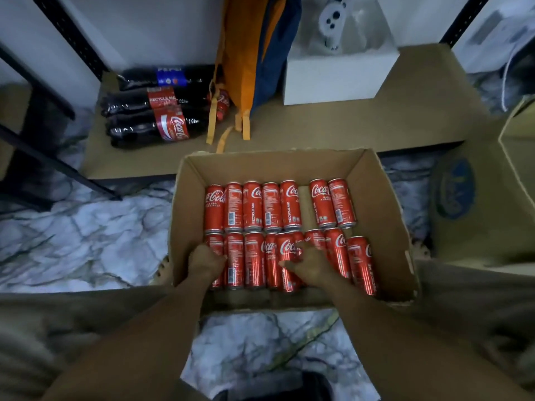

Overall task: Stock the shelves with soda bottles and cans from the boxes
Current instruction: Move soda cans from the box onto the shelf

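Observation:
An open cardboard box (385, 204) on the floor holds two rows of red Coca-Cola cans (272, 206) lying on their sides. My left hand (206, 263) is curled over the leftmost can of the near row. My right hand (311, 263) wraps around a can (285, 256) near the middle of that row, which sits slightly raised above its neighbours. On the low brown shelf (347, 131) behind the box lie three dark soda bottles (156, 111), one Pepsi and two Coca-Cola, with a small red bottle beside them.
An orange and blue bag (254, 47) and a white box (338, 76) stand on the shelf. Another cardboard box (477, 204) sits at the right. Black shelf posts (69, 33) rise at the left and right. The floor is marbled white.

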Motion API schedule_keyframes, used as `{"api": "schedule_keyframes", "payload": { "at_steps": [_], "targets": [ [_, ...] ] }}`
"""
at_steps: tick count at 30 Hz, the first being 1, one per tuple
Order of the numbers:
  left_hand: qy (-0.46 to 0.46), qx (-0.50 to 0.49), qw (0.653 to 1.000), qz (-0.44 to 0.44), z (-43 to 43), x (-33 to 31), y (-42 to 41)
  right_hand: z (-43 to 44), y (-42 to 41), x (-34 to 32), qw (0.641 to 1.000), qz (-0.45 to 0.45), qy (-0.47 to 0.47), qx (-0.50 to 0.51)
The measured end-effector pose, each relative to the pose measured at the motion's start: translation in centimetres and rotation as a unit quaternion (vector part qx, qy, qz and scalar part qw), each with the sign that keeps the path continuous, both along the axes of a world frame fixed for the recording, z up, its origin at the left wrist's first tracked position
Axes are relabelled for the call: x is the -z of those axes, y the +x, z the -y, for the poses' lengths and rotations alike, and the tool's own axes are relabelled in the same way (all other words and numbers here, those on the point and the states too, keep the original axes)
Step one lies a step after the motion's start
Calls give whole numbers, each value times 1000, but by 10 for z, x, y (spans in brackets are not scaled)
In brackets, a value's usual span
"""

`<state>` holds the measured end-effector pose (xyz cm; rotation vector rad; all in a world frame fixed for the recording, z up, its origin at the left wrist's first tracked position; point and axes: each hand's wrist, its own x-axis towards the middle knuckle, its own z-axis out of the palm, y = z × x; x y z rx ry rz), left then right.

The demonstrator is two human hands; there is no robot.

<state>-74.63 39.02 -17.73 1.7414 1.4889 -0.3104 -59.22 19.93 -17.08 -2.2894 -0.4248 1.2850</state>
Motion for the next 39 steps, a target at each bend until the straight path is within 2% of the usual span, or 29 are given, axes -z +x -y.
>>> {"api": "schedule_keyframes", "payload": {
  "at_steps": [4,6,9,12,17,21,32,35,39],
  "targets": [
    [42,15,998,-54,0,16,9,-14,-16,21,998,38,-29,32],
    [59,48,993,-91,0,26,10,-17,-15,26,998,26,-37,37],
    [81,124,975,-164,4,40,12,-15,-10,30,999,16,-22,46],
    [120,158,962,-189,9,40,14,-10,-8,32,996,27,3,79],
    [132,160,966,-152,5,43,9,-4,-3,34,995,27,36,92],
    [101,210,961,-148,-5,42,15,-4,-1,33,996,19,40,82],
    [121,205,968,-72,-10,40,1,3,1,36,997,1,47,62],
    [117,191,973,-59,-8,42,-1,8,4,32,997,19,44,64],
    [92,120,988,-8,-7,45,-4,19,14,27,995,69,29,59]
  ]
}}
